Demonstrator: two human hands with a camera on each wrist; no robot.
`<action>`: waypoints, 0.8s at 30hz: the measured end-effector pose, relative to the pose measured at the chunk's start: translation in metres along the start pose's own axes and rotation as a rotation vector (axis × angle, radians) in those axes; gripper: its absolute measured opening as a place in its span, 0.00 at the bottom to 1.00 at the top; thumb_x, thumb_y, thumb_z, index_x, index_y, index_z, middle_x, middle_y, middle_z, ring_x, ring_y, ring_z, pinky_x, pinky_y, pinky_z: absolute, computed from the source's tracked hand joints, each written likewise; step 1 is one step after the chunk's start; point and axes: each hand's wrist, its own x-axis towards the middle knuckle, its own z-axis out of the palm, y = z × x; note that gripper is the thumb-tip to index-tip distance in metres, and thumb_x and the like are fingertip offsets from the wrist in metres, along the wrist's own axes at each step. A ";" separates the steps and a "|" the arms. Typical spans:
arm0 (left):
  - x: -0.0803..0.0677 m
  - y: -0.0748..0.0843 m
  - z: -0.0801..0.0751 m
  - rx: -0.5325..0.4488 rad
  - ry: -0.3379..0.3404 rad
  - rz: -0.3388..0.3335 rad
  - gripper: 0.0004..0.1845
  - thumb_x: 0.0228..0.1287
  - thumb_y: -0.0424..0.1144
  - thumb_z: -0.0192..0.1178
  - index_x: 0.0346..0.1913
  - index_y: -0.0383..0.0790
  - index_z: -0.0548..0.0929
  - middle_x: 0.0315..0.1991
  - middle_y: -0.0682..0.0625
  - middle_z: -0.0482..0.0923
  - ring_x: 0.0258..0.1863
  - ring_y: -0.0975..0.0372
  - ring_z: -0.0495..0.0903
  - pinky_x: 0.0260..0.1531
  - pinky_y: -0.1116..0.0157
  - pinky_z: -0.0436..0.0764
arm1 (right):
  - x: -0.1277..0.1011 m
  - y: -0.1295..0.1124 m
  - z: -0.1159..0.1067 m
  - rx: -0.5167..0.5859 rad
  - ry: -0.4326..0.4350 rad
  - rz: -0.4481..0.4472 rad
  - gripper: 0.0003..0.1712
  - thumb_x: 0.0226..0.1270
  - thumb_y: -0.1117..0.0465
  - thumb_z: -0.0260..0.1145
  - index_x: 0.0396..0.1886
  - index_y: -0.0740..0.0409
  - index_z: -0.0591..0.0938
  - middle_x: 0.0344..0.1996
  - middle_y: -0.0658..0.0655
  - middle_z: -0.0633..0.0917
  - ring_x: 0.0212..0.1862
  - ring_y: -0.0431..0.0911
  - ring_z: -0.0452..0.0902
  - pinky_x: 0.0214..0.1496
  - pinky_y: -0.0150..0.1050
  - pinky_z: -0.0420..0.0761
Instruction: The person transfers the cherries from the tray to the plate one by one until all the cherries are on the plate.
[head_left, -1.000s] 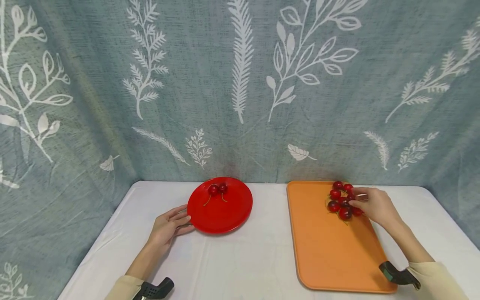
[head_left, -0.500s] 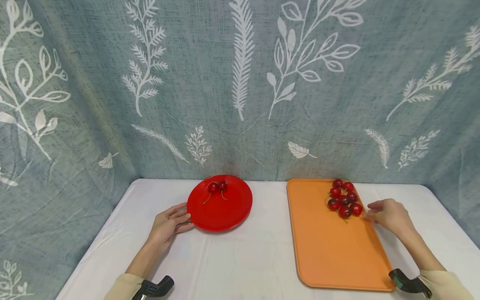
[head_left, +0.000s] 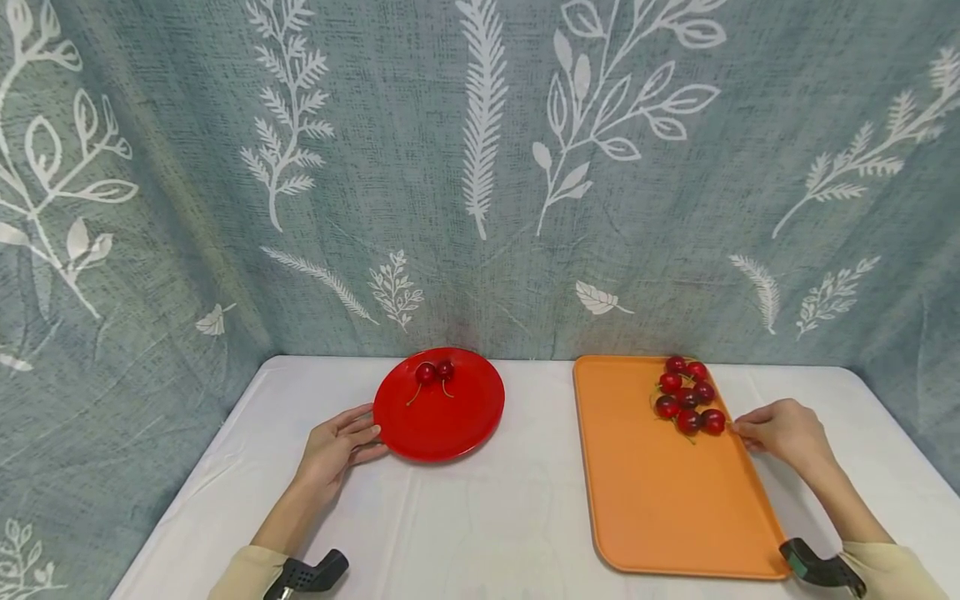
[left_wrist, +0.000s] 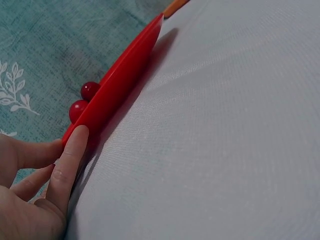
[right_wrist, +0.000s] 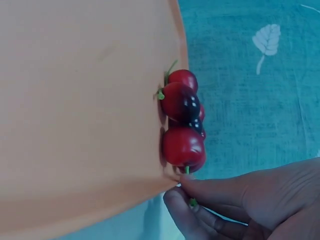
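Observation:
My left hand (head_left: pixel 330 450) holds the left rim of a round red plate (head_left: pixel 442 429), with fingertips on either side of the rim. Two cherries (head_left: pixel 425 373) with stems lie near the plate's far side; both show above the rim in the left wrist view. At the right, my right hand (head_left: pixel 787 433) is just past the right edge of an orange tray (head_left: pixel 675 508). Its thumb and finger pinch the stem of a cherry (right_wrist: pixel 184 146), whose green end pokes out between the fingers. That cherry is at the near right of a cluster of several cherries (head_left: pixel 687 398) on the tray.
A white cloth (head_left: pixel 540 500) covers the table, with a gap of it between plate and tray. Behind hangs a green-grey curtain (head_left: pixel 420 167) with white leaf prints. Each wrist carries a black camera mount (head_left: pixel 307 575).
My right hand has drawn back from over the cherries to the tray's right edge, and its fingers have closed on a cherry stem. The left hand stays at the plate.

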 end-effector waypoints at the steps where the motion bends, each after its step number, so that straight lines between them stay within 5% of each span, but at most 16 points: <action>1: 0.000 0.000 0.000 0.004 -0.001 -0.001 0.28 0.71 0.29 0.55 0.71 0.29 0.62 0.64 0.32 0.70 0.41 0.59 0.87 0.42 0.64 0.85 | 0.000 0.000 0.000 0.012 -0.008 0.008 0.17 0.62 0.62 0.70 0.36 0.78 0.85 0.18 0.55 0.86 0.22 0.42 0.82 0.27 0.35 0.79; 12: 0.002 -0.002 -0.002 0.014 0.009 -0.013 0.29 0.72 0.31 0.54 0.72 0.31 0.62 0.66 0.31 0.68 0.42 0.60 0.87 0.41 0.65 0.85 | 0.001 -0.002 -0.005 0.275 -0.064 0.036 0.19 0.67 0.66 0.64 0.42 0.85 0.80 0.26 0.63 0.87 0.28 0.46 0.86 0.32 0.39 0.87; 24: 0.002 -0.001 0.000 0.028 0.003 -0.011 0.28 0.72 0.31 0.54 0.71 0.32 0.63 0.65 0.32 0.69 0.41 0.60 0.87 0.42 0.66 0.85 | 0.003 -0.014 -0.015 0.207 -0.027 0.052 0.23 0.65 0.60 0.68 0.43 0.81 0.82 0.25 0.60 0.88 0.25 0.41 0.85 0.30 0.36 0.86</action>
